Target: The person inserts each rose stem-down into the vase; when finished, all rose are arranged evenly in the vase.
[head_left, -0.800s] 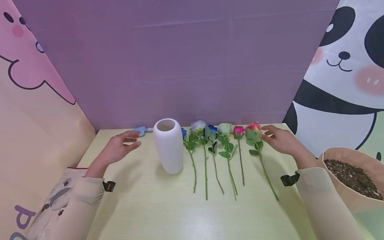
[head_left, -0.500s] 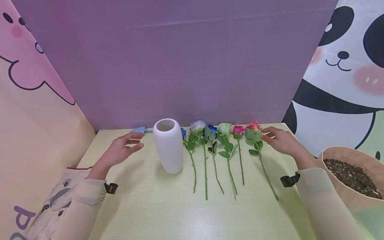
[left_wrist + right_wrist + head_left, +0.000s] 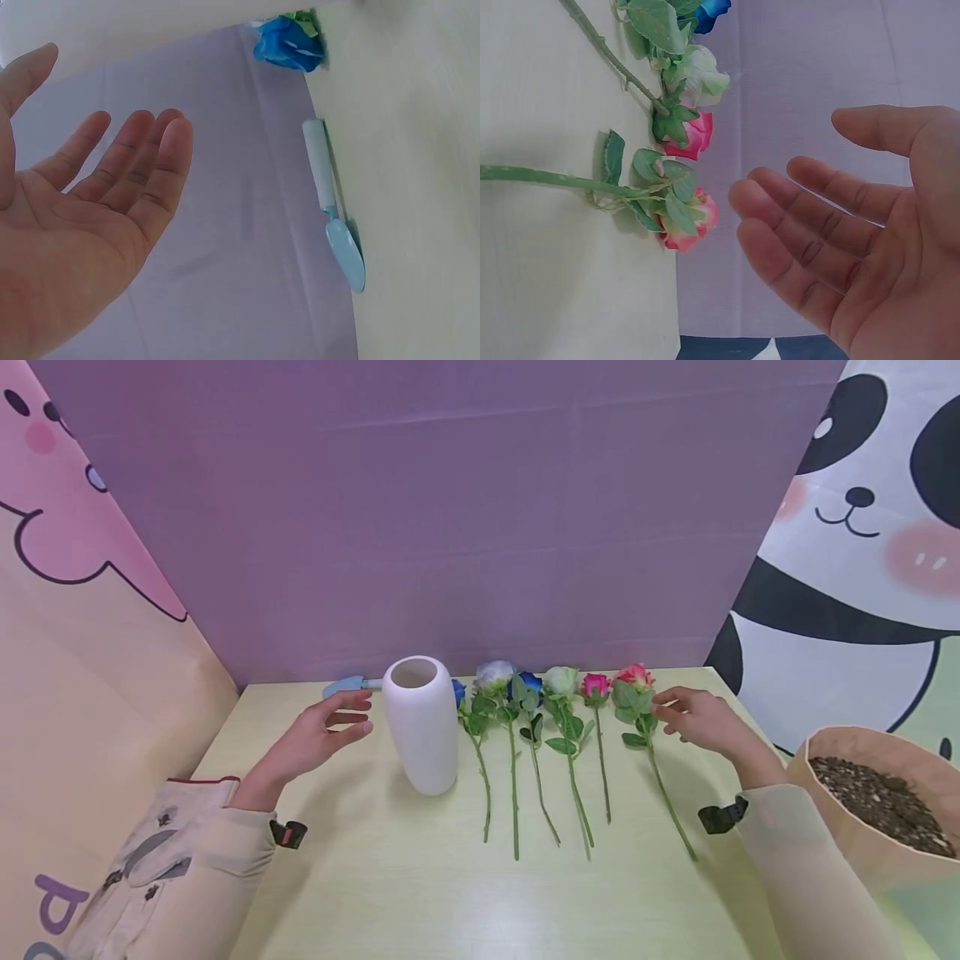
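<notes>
My left hand (image 3: 311, 739) hovers left of a tall white vase (image 3: 426, 735), fingers apart from it and nothing held. In the left wrist view the palm and loosely bent fingers show, with a light blue trowel (image 3: 330, 202) lying beyond. My right hand (image 3: 705, 718) is in the air beside the coral-pink rose (image 3: 634, 677) at the row's right end; in the right wrist view a gap separates the fingers from its bloom. A magenta rose (image 3: 596, 687), a pale green-white rose (image 3: 562, 681), a whitish bloom (image 3: 495, 676) and blue roses (image 3: 529, 687) lie alongside, stems toward me.
A peach-coloured pot (image 3: 825, 793) of dark soil stands at the right edge of the pale table (image 3: 450, 902). A purple cloth (image 3: 480, 527) hangs behind the table. Printed fabric (image 3: 150, 860) with a red border lies at the left.
My left hand has moved right, closer to the vase. The right hand has shifted down slightly beside the coral-pink rose. Vase and flowers stay in place.
</notes>
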{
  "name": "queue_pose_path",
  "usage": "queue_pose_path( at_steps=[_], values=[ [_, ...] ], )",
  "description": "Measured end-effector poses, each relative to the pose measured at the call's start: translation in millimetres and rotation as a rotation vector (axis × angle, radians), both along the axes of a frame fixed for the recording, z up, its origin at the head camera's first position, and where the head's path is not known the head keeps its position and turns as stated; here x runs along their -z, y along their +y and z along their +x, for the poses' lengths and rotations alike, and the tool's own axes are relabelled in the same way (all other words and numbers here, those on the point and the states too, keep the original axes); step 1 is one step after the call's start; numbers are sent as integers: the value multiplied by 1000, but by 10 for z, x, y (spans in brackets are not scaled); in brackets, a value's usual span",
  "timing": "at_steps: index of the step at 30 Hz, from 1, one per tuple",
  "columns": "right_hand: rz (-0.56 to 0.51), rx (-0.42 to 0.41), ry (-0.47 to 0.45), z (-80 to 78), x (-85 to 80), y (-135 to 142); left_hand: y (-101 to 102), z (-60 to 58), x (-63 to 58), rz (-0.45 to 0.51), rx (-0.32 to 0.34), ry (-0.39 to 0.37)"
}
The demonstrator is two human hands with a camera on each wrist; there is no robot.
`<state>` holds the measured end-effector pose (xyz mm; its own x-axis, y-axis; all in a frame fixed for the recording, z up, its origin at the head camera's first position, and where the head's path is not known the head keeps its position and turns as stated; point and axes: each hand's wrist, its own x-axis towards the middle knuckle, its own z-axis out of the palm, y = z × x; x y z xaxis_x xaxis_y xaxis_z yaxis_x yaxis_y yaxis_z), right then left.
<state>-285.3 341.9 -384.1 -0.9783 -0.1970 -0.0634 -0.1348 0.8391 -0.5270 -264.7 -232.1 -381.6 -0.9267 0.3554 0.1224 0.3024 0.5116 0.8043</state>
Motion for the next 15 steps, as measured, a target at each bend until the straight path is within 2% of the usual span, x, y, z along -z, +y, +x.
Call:
queue_pose_path(
  at_steps=[7,15],
  values=[
    [-104,16,-55,1,76,-11,91,7,24,27,29,-16],
    [-153,32,-97,-15,141,12,154,10,39,58,64,-48]
  ],
)
